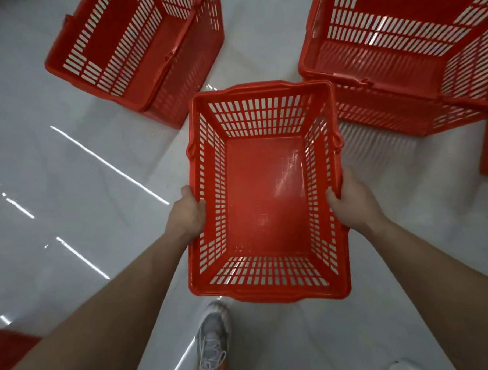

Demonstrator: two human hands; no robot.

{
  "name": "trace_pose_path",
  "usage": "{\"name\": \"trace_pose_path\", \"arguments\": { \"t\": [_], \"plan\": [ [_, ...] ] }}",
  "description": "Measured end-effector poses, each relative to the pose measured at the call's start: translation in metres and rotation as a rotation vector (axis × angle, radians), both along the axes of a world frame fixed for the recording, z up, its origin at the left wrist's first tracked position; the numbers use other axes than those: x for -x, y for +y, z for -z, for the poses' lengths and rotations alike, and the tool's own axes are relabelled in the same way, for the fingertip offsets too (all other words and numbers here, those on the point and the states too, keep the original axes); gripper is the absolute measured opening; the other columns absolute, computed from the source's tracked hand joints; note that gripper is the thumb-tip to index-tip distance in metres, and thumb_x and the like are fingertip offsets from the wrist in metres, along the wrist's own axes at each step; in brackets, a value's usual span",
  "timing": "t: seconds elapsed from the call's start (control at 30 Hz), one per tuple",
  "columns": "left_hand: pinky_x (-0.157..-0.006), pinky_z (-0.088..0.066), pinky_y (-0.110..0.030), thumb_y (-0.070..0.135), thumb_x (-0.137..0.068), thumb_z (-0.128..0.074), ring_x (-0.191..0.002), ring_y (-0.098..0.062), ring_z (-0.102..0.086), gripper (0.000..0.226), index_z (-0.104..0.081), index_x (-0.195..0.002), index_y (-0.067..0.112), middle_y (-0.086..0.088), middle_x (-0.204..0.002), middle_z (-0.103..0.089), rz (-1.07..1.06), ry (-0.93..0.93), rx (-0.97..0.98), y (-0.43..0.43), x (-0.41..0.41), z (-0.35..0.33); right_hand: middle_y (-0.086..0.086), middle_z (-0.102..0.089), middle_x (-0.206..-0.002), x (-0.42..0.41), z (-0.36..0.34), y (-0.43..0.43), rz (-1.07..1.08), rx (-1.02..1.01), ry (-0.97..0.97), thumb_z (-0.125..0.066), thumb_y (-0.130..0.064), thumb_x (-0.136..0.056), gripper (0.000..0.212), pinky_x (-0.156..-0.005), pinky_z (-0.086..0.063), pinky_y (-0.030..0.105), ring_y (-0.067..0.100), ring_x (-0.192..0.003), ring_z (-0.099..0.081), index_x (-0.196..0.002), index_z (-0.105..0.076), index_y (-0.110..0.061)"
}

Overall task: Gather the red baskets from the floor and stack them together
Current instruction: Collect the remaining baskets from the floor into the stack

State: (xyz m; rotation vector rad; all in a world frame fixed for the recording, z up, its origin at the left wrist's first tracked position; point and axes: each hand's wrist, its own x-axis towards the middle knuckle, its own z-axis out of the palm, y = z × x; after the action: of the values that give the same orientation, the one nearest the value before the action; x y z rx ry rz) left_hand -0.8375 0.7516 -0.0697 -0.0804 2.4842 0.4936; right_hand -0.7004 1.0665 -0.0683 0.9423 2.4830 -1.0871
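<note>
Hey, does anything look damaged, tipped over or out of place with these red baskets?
Nothing stands out. The held basket is empty and intact, gripped by the left hand and right hand. Both floor baskets sit upright.

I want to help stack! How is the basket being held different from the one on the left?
The held basket is up off the floor, gripped by the left hand and right hand; the left basket sits on the floor untouched. The held one faces straight up at the camera; the left one looks angled. Both are red, slotted and empty.
</note>
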Motion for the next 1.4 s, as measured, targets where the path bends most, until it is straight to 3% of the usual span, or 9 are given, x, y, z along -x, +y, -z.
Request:
{"name": "trace_pose_path", "arguments": {
  "t": [0.1,0.27,0.57,0.7,0.83,0.97,1.17,1.3,1.4],
  "plan": [
    [-0.055,-0.045,-0.022,0.048,-0.099,-0.044,-0.06,0.0,-0.054,0.041,-0.041,-0.13,0.02,0.007,-0.102,-0.059,-0.034,0.034,-0.026,0.005,-0.007,-0.009,-0.004,-0.062,-0.098,-0.003,-0.002,0.003,0.015,-0.015,0.041,-0.06,-0.024,-0.094,0.035,-0.076,-0.04,0.026,0.019,-0.09,-0.061,-0.127,-0.054,-0.014],
    [-0.078,-0.055,-0.039,0.044,-0.102,-0.042,-0.082,-0.015,-0.063,0.041,-0.042,-0.132,0.015,-0.002,-0.113,-0.065,-0.011,0.07,-0.14,-0.003,-0.024,-0.069,0.0,-0.069,-0.108,-0.004,-0.059,0.009,-0.03,-0.043,0.07,-0.06,-0.022,-0.094,0.04,-0.08,-0.046,0.028,0.025,-0.099,-0.067,-0.132,-0.052,-0.017],
    [-0.081,-0.057,-0.039,0.044,-0.101,-0.047,-0.091,-0.016,-0.07,0.041,-0.042,-0.133,0.019,0.001,-0.115,-0.067,-0.146,0.108,-0.265,-0.065,-0.084,-0.208,-0.003,-0.071,-0.107,0.005,-0.199,-0.021,-0.244,-0.086,0.142,-0.061,-0.025,-0.089,0.038,-0.086,-0.054,0.039,0.023,-0.099,-0.068,-0.127,-0.055,-0.027],
    [-0.081,-0.057,-0.04,0.049,-0.099,-0.046,-0.09,-0.015,-0.069,0.044,-0.044,-0.132,0.02,0.005,-0.113,-0.066,-0.295,0.216,-0.277,-0.113,-0.141,-0.258,-0.01,-0.066,-0.099,0.004,-0.249,-0.065,-0.353,-0.065,0.217,-0.065,-0.024,-0.087,0.037,-0.086,-0.053,0.035,0.022,-0.097,-0.069,-0.123,-0.059,-0.025],
    [-0.075,-0.056,-0.034,0.046,-0.099,-0.048,-0.082,-0.008,-0.066,0.035,-0.047,-0.127,0.024,0.003,-0.112,-0.067,-0.506,0.333,-0.256,-0.173,-0.205,-0.293,0.0,-0.073,-0.108,-0.004,-0.286,-0.129,-0.502,-0.084,0.275,-0.064,-0.028,-0.086,0.04,-0.086,-0.056,0.04,0.025,-0.095,-0.07,-0.125,-0.059,-0.023],
    [-0.084,-0.056,-0.045,0.041,-0.098,-0.054,-0.094,-0.019,-0.069,0.037,-0.052,-0.128,0.02,0.0,-0.113,-0.068,-0.607,0.413,-0.269,-0.254,-0.269,-0.331,0.001,-0.072,-0.103,-0.012,-0.323,-0.217,-0.633,-0.069,0.314,-0.065,-0.028,-0.086,0.034,-0.08,-0.054,0.037,0.024,-0.09,-0.069,-0.119,-0.06,-0.022],
    [-0.078,-0.057,-0.041,0.033,-0.095,-0.058,-0.083,-0.009,-0.069,0.017,-0.056,-0.111,0.028,0.012,-0.095,-0.069,-0.834,0.452,-0.256,-0.386,-0.356,-0.384,-0.024,-0.056,-0.082,-0.034,-0.375,-0.369,-0.818,-0.011,0.37,-0.066,-0.032,-0.087,0.034,-0.059,-0.038,0.016,-0.009,-0.068,-0.052,-0.12,-0.059,-0.026],
    [-0.074,-0.058,-0.04,0.033,-0.096,-0.057,-0.08,-0.01,-0.07,0.015,-0.057,-0.111,0.029,0.011,-0.091,-0.07,-0.924,0.495,-0.249,-0.471,-0.407,-0.414,-0.014,-0.062,-0.09,-0.052,-0.407,-0.475,-0.903,0.022,0.388,-0.066,-0.029,-0.088,0.031,-0.059,-0.039,0.018,-0.009,-0.069,-0.052,-0.118,-0.059,-0.025],
    [-0.069,-0.06,-0.038,0.034,-0.097,-0.056,-0.075,-0.009,-0.071,0.013,-0.055,-0.11,0.033,0.01,-0.091,-0.071,-0.981,0.541,-0.259,-0.533,-0.439,-0.435,-0.018,-0.06,-0.086,-0.065,-0.429,-0.55,-0.957,0.036,0.397,-0.065,-0.032,-0.09,0.025,-0.055,-0.038,0.013,-0.01,-0.066,-0.054,-0.113,-0.055,-0.03]
  ]
}}
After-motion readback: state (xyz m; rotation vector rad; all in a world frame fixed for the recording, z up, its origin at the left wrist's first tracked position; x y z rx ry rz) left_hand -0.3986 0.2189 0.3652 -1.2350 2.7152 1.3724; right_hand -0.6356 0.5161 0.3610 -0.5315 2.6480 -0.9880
